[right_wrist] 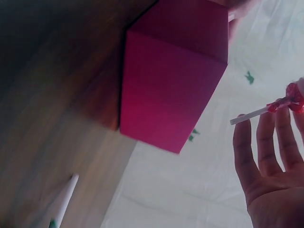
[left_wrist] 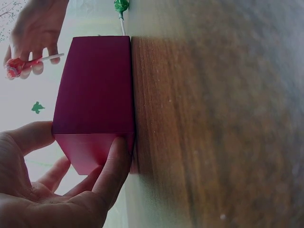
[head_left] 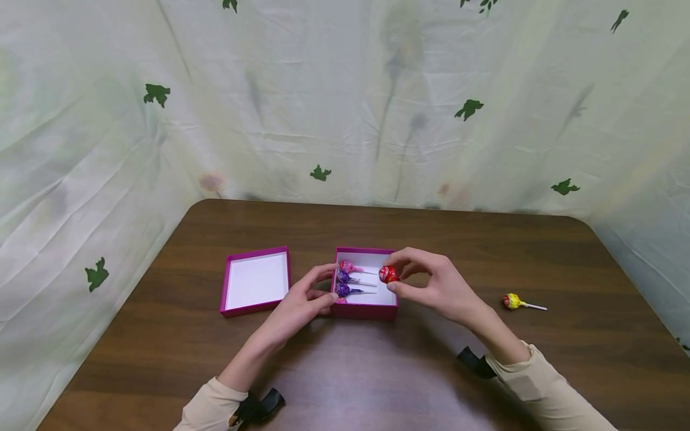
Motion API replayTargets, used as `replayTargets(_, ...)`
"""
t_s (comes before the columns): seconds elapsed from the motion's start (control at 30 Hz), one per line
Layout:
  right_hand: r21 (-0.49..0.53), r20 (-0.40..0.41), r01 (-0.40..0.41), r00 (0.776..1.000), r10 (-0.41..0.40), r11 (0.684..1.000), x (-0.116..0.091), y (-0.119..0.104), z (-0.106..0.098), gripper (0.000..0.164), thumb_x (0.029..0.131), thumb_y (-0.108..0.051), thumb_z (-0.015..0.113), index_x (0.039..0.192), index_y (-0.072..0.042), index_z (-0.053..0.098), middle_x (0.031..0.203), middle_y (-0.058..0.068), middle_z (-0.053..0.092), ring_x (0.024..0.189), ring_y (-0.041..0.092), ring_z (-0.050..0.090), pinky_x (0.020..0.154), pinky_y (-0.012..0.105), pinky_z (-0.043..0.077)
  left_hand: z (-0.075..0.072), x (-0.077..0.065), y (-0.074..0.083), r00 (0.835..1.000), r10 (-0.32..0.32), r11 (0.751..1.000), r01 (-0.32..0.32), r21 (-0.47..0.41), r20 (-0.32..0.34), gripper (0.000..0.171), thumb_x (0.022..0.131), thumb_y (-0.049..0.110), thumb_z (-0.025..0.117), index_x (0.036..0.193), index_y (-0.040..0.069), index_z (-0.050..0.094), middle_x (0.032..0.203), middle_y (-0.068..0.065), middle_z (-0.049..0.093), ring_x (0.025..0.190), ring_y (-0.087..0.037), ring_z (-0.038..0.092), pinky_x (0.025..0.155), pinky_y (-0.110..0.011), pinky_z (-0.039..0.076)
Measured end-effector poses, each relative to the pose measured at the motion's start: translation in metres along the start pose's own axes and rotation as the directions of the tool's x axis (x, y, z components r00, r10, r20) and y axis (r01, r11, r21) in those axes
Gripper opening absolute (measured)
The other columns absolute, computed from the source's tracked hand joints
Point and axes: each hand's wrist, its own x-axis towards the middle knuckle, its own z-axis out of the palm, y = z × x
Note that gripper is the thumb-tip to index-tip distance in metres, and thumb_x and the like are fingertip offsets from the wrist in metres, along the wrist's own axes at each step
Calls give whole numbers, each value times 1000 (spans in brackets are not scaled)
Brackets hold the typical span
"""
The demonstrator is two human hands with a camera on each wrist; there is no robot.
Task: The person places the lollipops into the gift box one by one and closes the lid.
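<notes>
A magenta box [head_left: 366, 311] with a white inside stands open on the table. Several lollipops lie in its left part, among them a pink one [head_left: 347, 266] and purple ones [head_left: 345, 290], sticks toward the right. My left hand [head_left: 304, 299] holds the box's left end, thumb at the front rim and other fingers along the side wall [left_wrist: 92, 152]. Over the box's right part, my right hand [head_left: 431, 284] pinches a red lollipop [head_left: 387, 274] by its wrapped head between thumb and fingers. Its white stick [right_wrist: 249, 115] lies across the fingertips in the right wrist view.
The box's lid [head_left: 256, 278] lies inside up on the left. To the right, beyond the right forearm, is a yellow and red lollipop [head_left: 514, 301]. A green lollipop [left_wrist: 121, 5] shows at the top of the left wrist view. A leaf-patterned curtain [head_left: 345, 108] hangs behind the table.
</notes>
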Motion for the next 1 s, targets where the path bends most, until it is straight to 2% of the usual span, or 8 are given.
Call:
replayTargets(0.17,57,-19,74,997,-73,996,9,3,13,25,80,-4,72,103,-9,63,96,-1,64,84,15,60,74,42,52,0,0,0,1000,10,1000,-10,2,6,52,88,11,63,136,22,45,139,-15,40,100,-26,59,80,-42,52)
replayTargets(0.3,38,-23,92,996,-91,995,15,19,23,25,80,-6,73,103,-11,64,96,-3,63,83,14,60,72,39,53,0,0,1,1000,18,1000,-18,4,19,52,89,12,63,137,20,44,140,-16,40,101,-27,59,80,-42,52)
replayTargets(0.5,-47,13,0,1000,0,999,22,47,32,27,80,-16,75,104,-21,64,95,-13,62,81,9,60,73,35,53,0,0,0,1000,20,1000,-20,7,24,52,89,12,62,137,19,43,140,-17,39,100,-27,59,80,-42,52)
replayTargets(0.7,-118,68,-52,996,60,992,36,60,34,26,79,-20,75,103,-21,64,92,-12,63,80,10,61,74,35,53,0,0,-1,1000,12,1000,-12,7,15,52,89,10,61,137,20,44,140,-17,39,100,-27,59,80,-42,52)
replayTargets(0.83,-183,157,-88,981,118,979,49,62,32,23,79,-21,75,99,-23,64,87,-11,64,78,7,61,68,30,52,0,0,-1,1000,12,1000,-12,7,12,52,89,10,61,137,20,44,140,-17,40,100,-28,59,80,-41,52)
replayTargets(1.0,-294,270,-87,948,170,952,63,64,29,20,78,-21,74,95,-24,66,81,-14,64,74,4,60,65,24,49,-1,1,-2,1000,16,1000,-16,0,18,51,89,10,61,137,21,44,140,-17,39,101,-28,58,80,-42,52)
